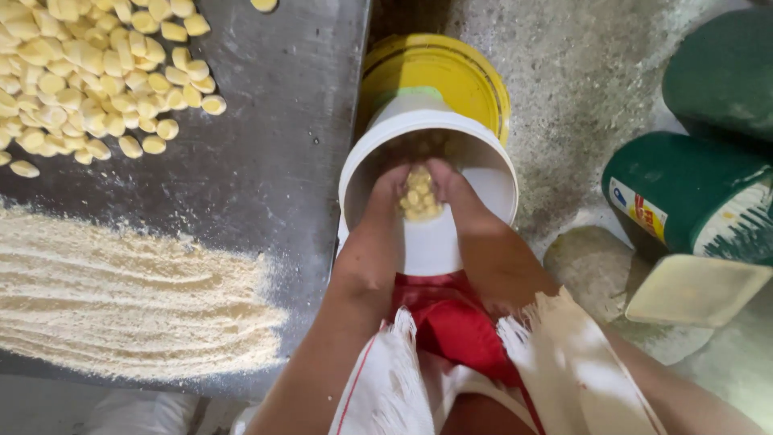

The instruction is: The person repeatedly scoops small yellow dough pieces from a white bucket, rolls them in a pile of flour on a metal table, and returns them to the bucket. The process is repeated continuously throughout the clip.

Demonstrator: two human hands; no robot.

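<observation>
Both my hands reach down into a white plastic bucket (483, 161) that stands below me. My left hand (385, 211) and my right hand (460, 208) are cupped together around a clump of small pale yellow dough pieces (420, 195), held just inside the bucket's mouth. More of the same pieces show dimly at the bucket's bottom. The bucket rests on a yellow lid or pail (471, 68) on the concrete floor.
On the left, a dark metal table (274, 137) carries a heap of yellow dough pieces (88, 72) and a spread of pale flour (121, 298). Green containers (684, 193) lie at right. White fringed cloth and red fabric (451, 330) cover my lap.
</observation>
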